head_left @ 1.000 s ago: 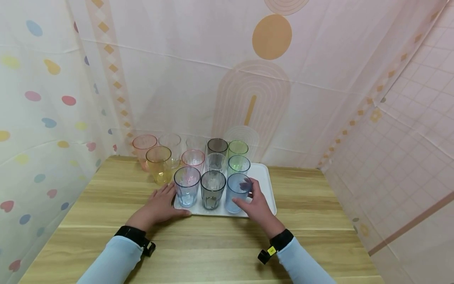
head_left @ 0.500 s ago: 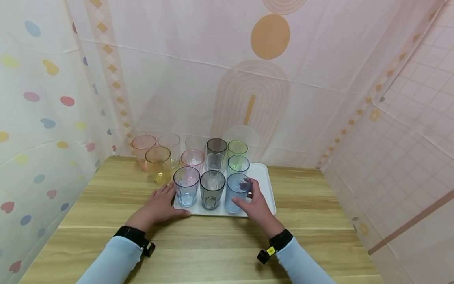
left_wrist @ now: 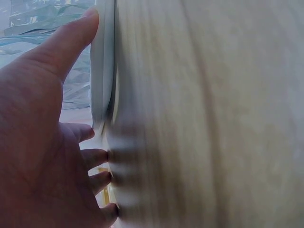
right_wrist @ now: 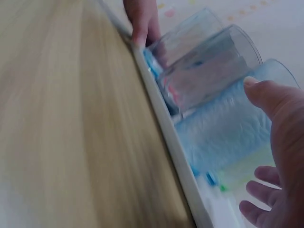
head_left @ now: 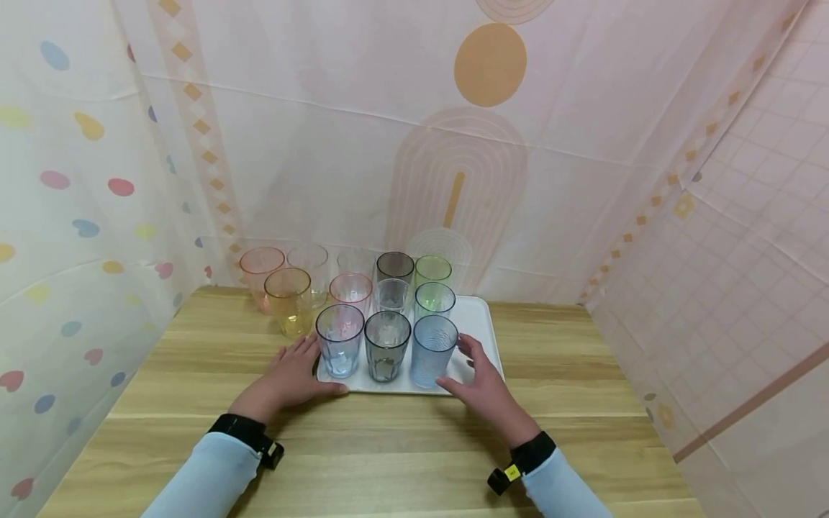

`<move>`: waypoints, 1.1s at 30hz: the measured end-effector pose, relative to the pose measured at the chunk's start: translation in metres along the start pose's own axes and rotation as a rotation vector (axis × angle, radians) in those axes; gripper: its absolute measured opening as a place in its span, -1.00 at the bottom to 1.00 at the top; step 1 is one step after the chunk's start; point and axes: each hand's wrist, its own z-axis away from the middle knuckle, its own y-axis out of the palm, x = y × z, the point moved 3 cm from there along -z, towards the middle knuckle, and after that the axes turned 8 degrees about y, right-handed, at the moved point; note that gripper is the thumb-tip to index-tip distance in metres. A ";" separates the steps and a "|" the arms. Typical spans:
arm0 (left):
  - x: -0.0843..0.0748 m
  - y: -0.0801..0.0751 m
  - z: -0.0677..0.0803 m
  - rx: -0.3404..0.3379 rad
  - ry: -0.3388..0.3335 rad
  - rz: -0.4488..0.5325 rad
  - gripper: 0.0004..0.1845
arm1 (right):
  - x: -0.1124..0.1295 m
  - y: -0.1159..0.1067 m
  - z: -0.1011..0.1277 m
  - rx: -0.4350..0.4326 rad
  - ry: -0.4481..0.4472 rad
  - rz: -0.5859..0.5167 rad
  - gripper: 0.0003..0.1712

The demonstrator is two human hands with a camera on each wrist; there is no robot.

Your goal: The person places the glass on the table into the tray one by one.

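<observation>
A white tray [head_left: 484, 332] on a wooden table carries several tinted cups in rows. Its front row holds a pale blue cup [head_left: 340, 341], a grey cup [head_left: 386, 347] and a blue cup [head_left: 432, 352]. My left hand [head_left: 294, 370] lies flat on the table at the tray's front left corner, its thumb [left_wrist: 61, 47] along the tray edge [left_wrist: 102, 71]. My right hand [head_left: 478, 375] hovers open over the tray's front right part, just right of the blue cup [right_wrist: 228, 128] and holding nothing. In the right wrist view my right hand [right_wrist: 280, 142] is spread beside the tray rim [right_wrist: 166, 142].
Left of the tray, an amber cup [head_left: 289, 301], a pink cup [head_left: 262, 267] and a clear cup [head_left: 311, 262] stand on the table [head_left: 388, 446]. Patterned curtains close in the back and both sides. Bare wood lies in front of the tray.
My right hand has let go of the blue cup and drawn back toward me and to the right. My left hand and the cups have stayed put.
</observation>
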 end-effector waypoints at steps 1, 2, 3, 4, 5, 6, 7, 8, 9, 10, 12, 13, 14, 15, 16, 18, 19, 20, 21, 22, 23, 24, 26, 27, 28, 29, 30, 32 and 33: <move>0.000 0.000 0.000 -0.001 0.000 0.002 0.44 | -0.004 -0.004 0.004 -0.006 0.005 0.046 0.11; 0.000 0.000 0.000 -0.002 0.001 0.002 0.45 | -0.006 -0.008 0.009 -0.011 0.009 0.090 0.13; 0.000 0.000 0.000 -0.004 0.001 0.001 0.45 | -0.009 -0.013 0.013 -0.019 0.004 0.137 0.14; -0.001 0.000 0.001 -0.006 0.002 0.004 0.45 | -0.011 -0.017 0.017 -0.026 -0.005 0.185 0.15; -0.001 -0.001 0.001 -0.008 0.002 0.004 0.45 | -0.012 -0.022 0.021 -0.036 -0.018 0.233 0.17; -0.001 -0.001 0.001 -0.009 0.003 0.004 0.45 | -0.015 -0.026 0.024 -0.046 -0.033 0.282 0.18; -0.001 -0.001 0.001 -0.010 0.002 0.004 0.45 | -0.016 -0.031 0.027 -0.060 -0.053 0.327 0.18; -0.001 -0.002 0.001 -0.012 0.005 0.003 0.45 | -0.018 -0.035 0.031 -0.073 -0.072 0.369 0.18; -0.001 -0.002 0.002 -0.014 0.010 0.002 0.45 | -0.021 -0.038 0.034 -0.089 -0.095 0.415 0.18; 0.000 -0.002 0.002 -0.017 0.018 0.008 0.44 | -0.023 -0.040 0.036 -0.099 -0.107 0.453 0.17; 0.003 -0.003 0.003 -0.038 0.049 0.029 0.41 | -0.029 -0.045 0.042 -0.120 -0.135 0.504 0.16; 0.006 -0.003 0.004 -0.053 0.076 0.049 0.37 | -0.031 -0.046 0.045 -0.128 -0.145 0.521 0.15; 0.009 -0.006 0.006 -0.071 0.107 0.078 0.30 | -0.034 -0.047 0.048 -0.133 -0.152 0.529 0.15; 0.013 -0.008 0.008 -0.077 0.127 0.106 0.24 | -0.037 -0.049 0.051 -0.139 -0.160 0.530 0.15; 0.016 -0.013 0.011 -0.086 0.141 0.140 0.18 | -0.039 -0.050 0.053 -0.145 -0.166 0.519 0.15; 0.023 -0.023 0.016 -0.099 0.151 0.186 0.01 | -0.043 -0.053 0.058 -0.164 -0.175 0.491 0.14; 0.027 -0.029 0.019 -0.107 0.137 0.198 -0.07 | -0.044 -0.054 0.061 -0.172 -0.176 0.478 0.14; 0.030 -0.036 0.021 -0.123 0.109 0.204 -0.17 | -0.045 -0.055 0.062 -0.181 -0.180 0.463 0.14; 0.035 -0.042 0.022 -0.145 0.069 0.197 -0.24 | -0.046 -0.055 0.064 -0.186 -0.178 0.450 0.14; 0.040 -0.047 0.023 -0.187 0.032 0.195 -0.31 | -0.047 -0.056 0.066 -0.191 -0.177 0.438 0.14; 0.045 -0.051 0.022 -0.235 -0.007 0.198 -0.38 | -0.048 -0.056 0.068 -0.193 -0.172 0.430 0.15; 0.050 -0.055 0.022 -0.294 -0.047 0.203 -0.41 | -0.048 -0.057 0.069 -0.190 -0.167 0.424 0.15; 0.059 -0.060 0.017 -0.417 -0.104 0.253 -0.36 | -0.050 -0.058 0.070 -0.184 -0.150 0.410 0.17; 0.063 -0.061 0.014 -0.472 -0.117 0.274 -0.29 | -0.051 -0.058 0.071 -0.175 -0.130 0.401 0.18; 0.067 -0.061 0.011 -0.519 -0.118 0.300 -0.20 | -0.052 -0.058 0.071 -0.167 -0.114 0.385 0.19; 0.070 -0.060 0.007 -0.557 -0.112 0.327 -0.12 | -0.052 -0.058 0.071 -0.158 -0.094 0.375 0.20; 0.073 -0.059 0.003 -0.587 -0.103 0.347 -0.04 | -0.053 -0.058 0.071 -0.148 -0.075 0.362 0.20; 0.077 -0.057 -0.003 -0.618 -0.083 0.370 0.08 | -0.053 -0.059 0.071 -0.129 -0.036 0.338 0.22; 0.079 -0.056 -0.006 -0.629 -0.071 0.389 0.11 | -0.053 -0.059 0.072 -0.122 -0.020 0.326 0.23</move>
